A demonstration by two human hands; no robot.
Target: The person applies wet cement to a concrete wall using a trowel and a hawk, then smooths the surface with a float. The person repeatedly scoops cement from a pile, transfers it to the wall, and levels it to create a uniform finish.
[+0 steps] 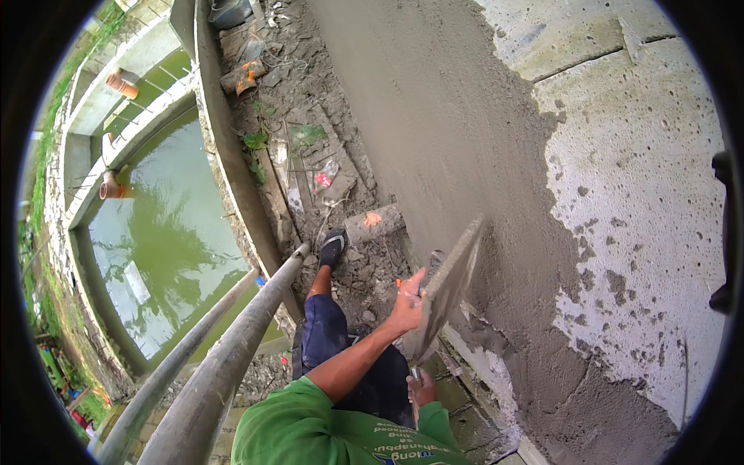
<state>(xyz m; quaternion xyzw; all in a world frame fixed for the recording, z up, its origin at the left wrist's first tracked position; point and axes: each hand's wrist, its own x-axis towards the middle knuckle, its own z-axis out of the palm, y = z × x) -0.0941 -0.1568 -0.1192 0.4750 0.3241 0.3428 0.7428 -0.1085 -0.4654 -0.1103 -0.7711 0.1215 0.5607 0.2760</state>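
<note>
My left hand (407, 304) is shut on a flat grey plastering float (451, 280), held on edge against the wall. Wet grey mortar (449, 132) covers the wall's left part. Bare pale concrete (643, 194) shows on its right, with scattered mortar specks. My right hand (422, 389) sits lower, close to my green shirt (325, 434), with its fingers closed around a small tool handle that is mostly hidden. My leg in dark shorts and a black shoe (333, 246) stands on rubble below.
Two slanted metal scaffold pipes (232, 349) cross the lower left. Far below lies a concrete-edged pond of green water (163, 232) with orange pipes (122, 84) at its rim. Rubble, litter and mortar lumps (310, 147) cover the ground strip by the wall.
</note>
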